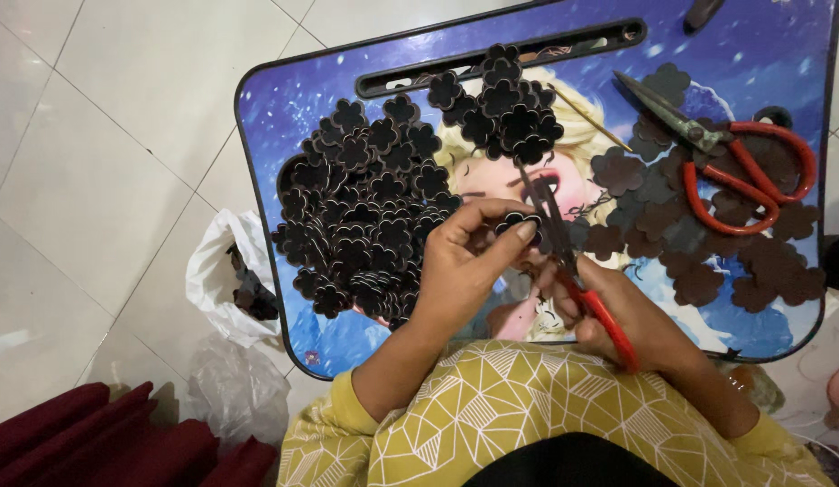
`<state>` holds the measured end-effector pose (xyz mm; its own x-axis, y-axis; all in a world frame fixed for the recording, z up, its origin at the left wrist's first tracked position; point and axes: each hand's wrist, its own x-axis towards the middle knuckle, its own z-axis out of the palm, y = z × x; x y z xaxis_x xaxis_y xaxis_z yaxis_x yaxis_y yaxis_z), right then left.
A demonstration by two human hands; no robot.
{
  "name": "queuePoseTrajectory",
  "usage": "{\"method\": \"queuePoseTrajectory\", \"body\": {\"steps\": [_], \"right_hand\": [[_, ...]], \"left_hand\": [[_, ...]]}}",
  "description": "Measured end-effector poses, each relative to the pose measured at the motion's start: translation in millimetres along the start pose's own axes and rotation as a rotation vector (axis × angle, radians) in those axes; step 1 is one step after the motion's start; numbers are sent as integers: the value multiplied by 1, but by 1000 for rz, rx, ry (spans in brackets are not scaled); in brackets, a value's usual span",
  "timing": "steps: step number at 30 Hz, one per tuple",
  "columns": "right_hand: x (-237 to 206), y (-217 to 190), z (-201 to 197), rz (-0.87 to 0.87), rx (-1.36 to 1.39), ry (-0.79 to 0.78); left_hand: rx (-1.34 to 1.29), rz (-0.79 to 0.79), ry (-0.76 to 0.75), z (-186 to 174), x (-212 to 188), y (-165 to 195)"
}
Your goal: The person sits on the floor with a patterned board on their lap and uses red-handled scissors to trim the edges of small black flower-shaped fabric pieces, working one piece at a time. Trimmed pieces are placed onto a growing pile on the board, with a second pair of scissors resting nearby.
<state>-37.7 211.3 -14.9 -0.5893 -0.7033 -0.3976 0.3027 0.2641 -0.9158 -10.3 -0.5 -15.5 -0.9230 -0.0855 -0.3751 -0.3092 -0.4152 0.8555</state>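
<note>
Small dark flower shape [519,222], pinched between thumb and fingers of the left hand [465,266], just above the lap tray [762,54]. Fingers closed tight on the flower. Right hand [618,311] wrapped around the red handles of small scissors [564,248], blades pointed up and away, right beside the flower, touching or nearly so. Could not tell how far apart the blades were.

Big heap of cut flower shapes [370,207] on the left part of the tray, just beside the left hand. Smaller bunch [501,104] near the top middle. Flat brown flower pieces [699,234] spread over the right part, with a second pair of red-handled scissors [726,158] on top of them. Thin stick [593,117] near those.

White plastic bag [225,271] on the floor, left of the tray, open, with dark scraps [253,293] inside.
</note>
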Motion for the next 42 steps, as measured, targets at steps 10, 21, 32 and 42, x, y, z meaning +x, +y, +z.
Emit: {"method": "queuePoseTrajectory", "body": {"steps": [10,21,32,42], "right_hand": [[0,-9,1,8,-102,13],[-1,8,2,39,-52,27],[-3,11,-1,63,-35,44],[-4,0,-3,54,-10,55]], "left_hand": [[-38,68,-16,7,-4,-1],[-63,54,-24,8,-4,1],[-60,57,-6,6,-3,1],[-41,49,-4,1,-2,8]]}}
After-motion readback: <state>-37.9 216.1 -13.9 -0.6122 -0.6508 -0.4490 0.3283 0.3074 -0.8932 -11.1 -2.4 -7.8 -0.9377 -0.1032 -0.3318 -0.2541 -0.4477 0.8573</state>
